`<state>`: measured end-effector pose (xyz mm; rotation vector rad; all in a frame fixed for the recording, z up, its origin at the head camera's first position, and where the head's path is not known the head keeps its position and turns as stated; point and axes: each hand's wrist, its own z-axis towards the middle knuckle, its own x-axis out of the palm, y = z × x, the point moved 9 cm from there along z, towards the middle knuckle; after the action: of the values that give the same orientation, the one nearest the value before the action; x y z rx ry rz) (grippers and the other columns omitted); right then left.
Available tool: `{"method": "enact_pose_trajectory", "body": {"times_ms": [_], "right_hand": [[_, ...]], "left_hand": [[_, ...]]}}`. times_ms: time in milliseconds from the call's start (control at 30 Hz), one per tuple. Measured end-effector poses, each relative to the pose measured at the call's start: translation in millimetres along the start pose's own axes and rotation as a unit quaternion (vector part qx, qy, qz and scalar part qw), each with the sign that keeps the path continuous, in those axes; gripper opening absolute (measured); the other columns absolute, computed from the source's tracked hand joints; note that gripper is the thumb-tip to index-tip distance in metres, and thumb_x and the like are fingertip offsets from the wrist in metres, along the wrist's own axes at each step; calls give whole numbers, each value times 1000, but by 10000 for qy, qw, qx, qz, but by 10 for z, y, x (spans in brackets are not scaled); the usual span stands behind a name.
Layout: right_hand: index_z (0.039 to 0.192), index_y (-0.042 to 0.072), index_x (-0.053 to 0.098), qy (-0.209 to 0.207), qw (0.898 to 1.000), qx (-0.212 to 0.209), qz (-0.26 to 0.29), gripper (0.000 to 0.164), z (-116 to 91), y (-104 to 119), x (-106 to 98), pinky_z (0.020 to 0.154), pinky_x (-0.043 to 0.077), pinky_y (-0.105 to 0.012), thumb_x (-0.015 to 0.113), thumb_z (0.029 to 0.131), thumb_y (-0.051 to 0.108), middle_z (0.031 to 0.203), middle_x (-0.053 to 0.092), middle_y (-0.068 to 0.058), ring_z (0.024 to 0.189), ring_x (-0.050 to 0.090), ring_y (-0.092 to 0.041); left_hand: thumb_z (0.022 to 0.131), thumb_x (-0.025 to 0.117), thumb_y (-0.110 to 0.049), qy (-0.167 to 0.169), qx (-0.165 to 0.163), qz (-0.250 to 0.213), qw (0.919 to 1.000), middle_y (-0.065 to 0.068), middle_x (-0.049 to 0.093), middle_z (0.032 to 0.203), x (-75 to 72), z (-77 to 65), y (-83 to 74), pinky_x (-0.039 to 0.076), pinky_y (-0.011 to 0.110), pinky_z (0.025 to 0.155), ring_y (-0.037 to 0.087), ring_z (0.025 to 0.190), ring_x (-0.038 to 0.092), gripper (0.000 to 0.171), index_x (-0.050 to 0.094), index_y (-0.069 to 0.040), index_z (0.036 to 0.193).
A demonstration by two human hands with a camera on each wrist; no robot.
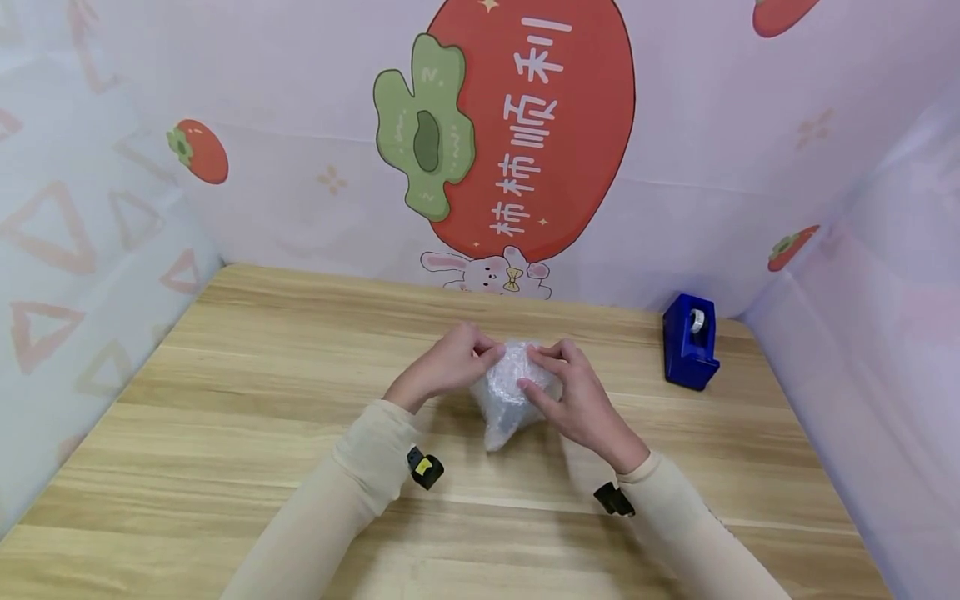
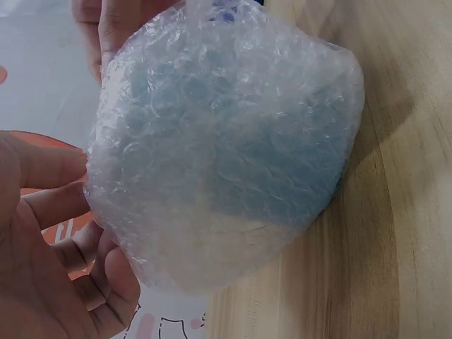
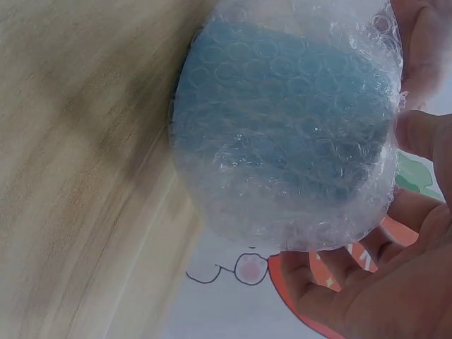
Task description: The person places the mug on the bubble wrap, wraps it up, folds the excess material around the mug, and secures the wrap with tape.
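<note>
A bundle of clear bubble wrap sits on the wooden table between both hands. Through the plastic a light-blue object shows, its kind blurred by the bubbles. At the bundle's upper left, my left hand pinches the wrap between thumb and fingers. My right hand holds the upper right side, its thumb on top, and the other fingers bent along the edge. One corner of the wrap sticks out toward the table's front.
A blue tape dispenser with a small roll stands at the back right of the wooden table. Behind rises a printed cloth with persimmon drawings, and side cloths flank the table. A black strap piece hangs at the left wrist.
</note>
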<state>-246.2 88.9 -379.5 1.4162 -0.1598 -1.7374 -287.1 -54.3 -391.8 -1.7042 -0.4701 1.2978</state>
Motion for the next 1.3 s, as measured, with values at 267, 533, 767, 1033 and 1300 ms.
{"method": "enact_pose_trajectory", "body": {"times_ms": [267, 533, 767, 1033, 1300], "right_hand": [[132, -9, 61, -38, 9988, 21, 489, 52, -6, -49, 2, 92, 48, -45, 79, 88, 12, 114, 55, -15, 117, 54, -33], [133, -8, 61, 53, 9972, 153, 728, 53, -7, -66, 5, 93, 47, -43, 80, 87, 12, 113, 55, -13, 116, 53, -30], [136, -7, 59, 174, 9962, 344, 783, 60, -11, -96, 8, 98, 47, -47, 83, 84, 14, 116, 54, -11, 120, 52, -29], [141, -2, 57, 578, 9926, 285, 1025, 65, -35, -132, 0, 97, 46, -51, 84, 84, 15, 116, 52, -8, 122, 50, -28], [145, -3, 50, 1256, 9798, 293, 1527, 55, -82, -191, -34, 91, 54, -46, 70, 96, 9, 111, 45, -11, 113, 52, -25]], "left_hand": [[95, 72, -39, -133, -297, 290, 9990, 10, 74, 107, 53, -14, -24, 50, 25, 59, 15, 73, 62, 44, 74, -3, 122], [82, 85, -44, -206, -808, 322, 9960, 1, 66, 79, 24, 1, 12, 49, 26, 55, 18, 68, 60, 33, 80, -12, 91], [78, 88, -40, -194, -886, 468, 9948, 2, 65, 78, 14, -1, -19, 44, 26, 53, 18, 67, 58, 29, 79, -14, 88], [78, 89, -37, -194, -922, 1009, 9904, 3, 60, 96, 43, -40, -102, 50, 28, 60, 20, 84, 57, 42, 77, -6, 104], [84, 84, -35, 55, -559, 1562, 9861, 10, 63, 117, 141, -46, -177, 50, 41, 89, 28, 115, 49, 48, 74, -7, 122]]}}
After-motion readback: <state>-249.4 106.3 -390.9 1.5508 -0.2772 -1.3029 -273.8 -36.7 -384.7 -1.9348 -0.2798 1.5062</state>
